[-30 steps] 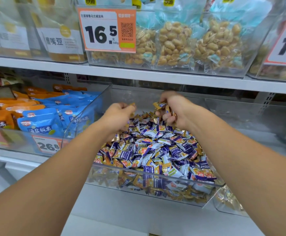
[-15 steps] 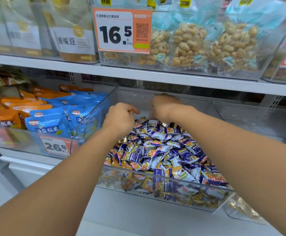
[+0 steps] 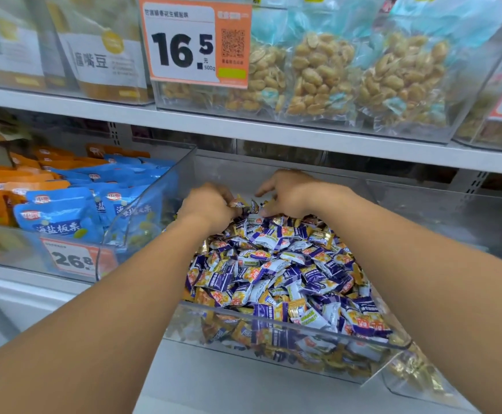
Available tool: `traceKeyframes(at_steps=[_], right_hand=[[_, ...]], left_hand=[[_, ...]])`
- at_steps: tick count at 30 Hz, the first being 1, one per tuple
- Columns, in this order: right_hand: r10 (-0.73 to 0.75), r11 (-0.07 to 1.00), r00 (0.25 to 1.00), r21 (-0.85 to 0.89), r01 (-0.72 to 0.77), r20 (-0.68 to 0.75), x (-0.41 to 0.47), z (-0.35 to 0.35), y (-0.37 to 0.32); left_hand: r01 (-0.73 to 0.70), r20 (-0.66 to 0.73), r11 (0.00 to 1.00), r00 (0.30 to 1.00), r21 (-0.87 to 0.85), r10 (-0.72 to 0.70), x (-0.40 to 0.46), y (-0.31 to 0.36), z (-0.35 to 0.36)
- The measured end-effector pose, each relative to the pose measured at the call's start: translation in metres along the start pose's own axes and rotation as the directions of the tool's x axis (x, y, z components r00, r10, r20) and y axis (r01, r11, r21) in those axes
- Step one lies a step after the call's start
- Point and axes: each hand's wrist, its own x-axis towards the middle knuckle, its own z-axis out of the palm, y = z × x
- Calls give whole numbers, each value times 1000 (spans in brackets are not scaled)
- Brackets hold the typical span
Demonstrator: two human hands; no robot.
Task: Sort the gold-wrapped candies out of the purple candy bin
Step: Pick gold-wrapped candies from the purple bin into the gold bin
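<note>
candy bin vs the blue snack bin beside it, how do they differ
The candy bin holds a loose heap of small purple and gold wrapped candies; the blue snack bin holds larger blue and orange pouches, lined up rather than heaped. The snack bin's front carries a 26.8 price tag; none shows on the candy bin. Both hands, left hand and right hand, reach into the candy bin only. Both bins are clear plastic on one shelf.

Both hands at back of clear bin (image 3: 288,319) heaped w/ purple candies (image 3: 273,264). Left hand (image 3: 206,207) curled, pinching what looks like a gold-wrapped candy (image 3: 239,202). Right hand (image 3: 287,192) just beside it, fingers bent onto pile. Blue snack bags (image 3: 61,215) in bin to left.
</note>
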Motion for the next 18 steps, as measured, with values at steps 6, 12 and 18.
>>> traceKeyframes(at_steps=[6, 12, 18], right_hand=[[13, 999, 1000, -38, -12, 14, 6, 4, 1], [50, 996, 998, 72, -47, -45, -28, -16, 13], [66, 995, 998, 68, -67, 19, -37, 4, 7]], left_hand=[[-134, -167, 962, 981, -237, 95, -23, 1, -11], [-318, -122, 943, 944, -99, 306, -44, 2, -22], [-281, -87, 940, 959, -193, 269, -64, 7, -27]])
